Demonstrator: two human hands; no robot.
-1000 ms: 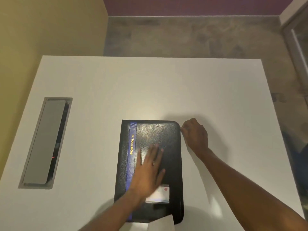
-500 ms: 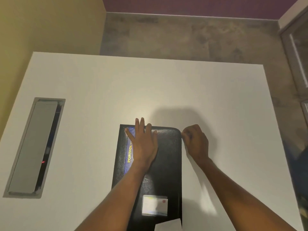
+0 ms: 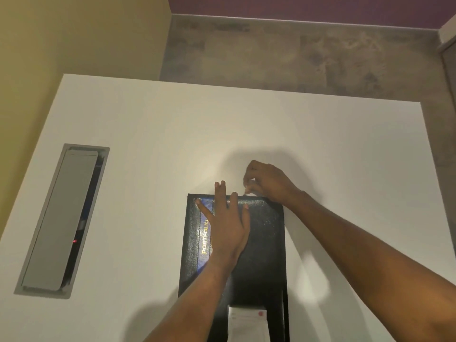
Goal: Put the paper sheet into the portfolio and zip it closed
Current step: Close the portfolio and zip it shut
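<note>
A black portfolio [image 3: 261, 245] with a blue stripe and gold lettering lies closed on the white table [image 3: 172, 144]. My left hand [image 3: 225, 222] lies flat on its cover near the far edge, fingers straight and spread. My right hand [image 3: 267, 182] is at the portfolio's far edge, its fingers curled and pinching a small metal zipper pull. A white card [image 3: 248, 314] sits in the window on the cover near me. No paper sheet is in sight.
A grey cable hatch [image 3: 61, 218] with a small red light is set into the table at the left. A yellow wall runs along the table's left side. Grey floor lies beyond the far edge.
My right hand has carried the zipper pull from the far right corner leftward along the far edge. My left hand slid from the near part of the cover to the far edge.
</note>
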